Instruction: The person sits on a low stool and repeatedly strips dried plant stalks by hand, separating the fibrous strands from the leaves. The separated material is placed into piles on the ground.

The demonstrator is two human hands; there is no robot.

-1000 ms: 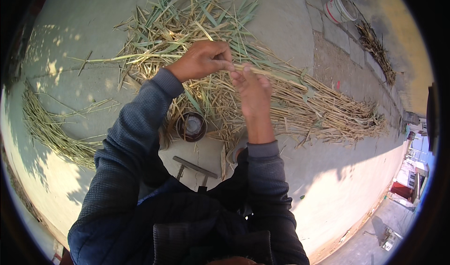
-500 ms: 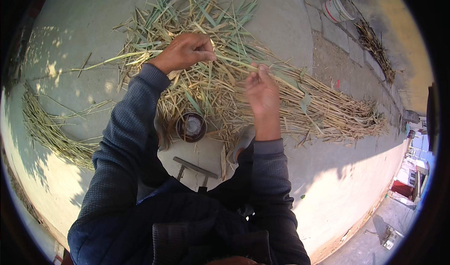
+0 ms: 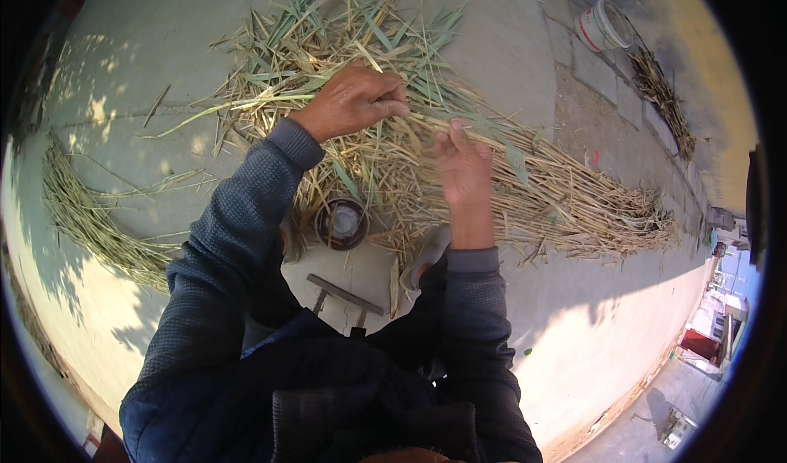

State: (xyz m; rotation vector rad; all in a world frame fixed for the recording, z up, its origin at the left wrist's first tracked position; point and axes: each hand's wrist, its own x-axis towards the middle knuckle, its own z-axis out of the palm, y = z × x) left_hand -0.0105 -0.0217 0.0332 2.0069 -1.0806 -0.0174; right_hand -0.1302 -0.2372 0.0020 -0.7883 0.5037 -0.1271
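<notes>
My left hand [image 3: 354,105] is closed on a long pale green stalk [image 3: 193,119], whose thin end trails out to the left. Just to its right is my right hand [image 3: 467,172], palm up, thumb and fingers pinched at the stalk's other stretch; its fingertips are slightly blurred. Both hands hover over a loose heap of dry straw-coloured stalks and green leaves [image 3: 385,147]. To the right of my right hand lies a thick bundle of dry stalks [image 3: 582,192].
A dark round bowl [image 3: 342,223] with something whitish inside stands between my feet. Nearer is a T-shaped bar [image 3: 344,293]. A bundle of thin green stalks [image 3: 94,225] lies left. At the far right are a white bucket [image 3: 604,26] and dark dry sticks [image 3: 662,102].
My left hand has shifted right, closer to my right hand, drawing the trailing stalk along. The right hand has barely moved. The whole view has shifted slightly.
</notes>
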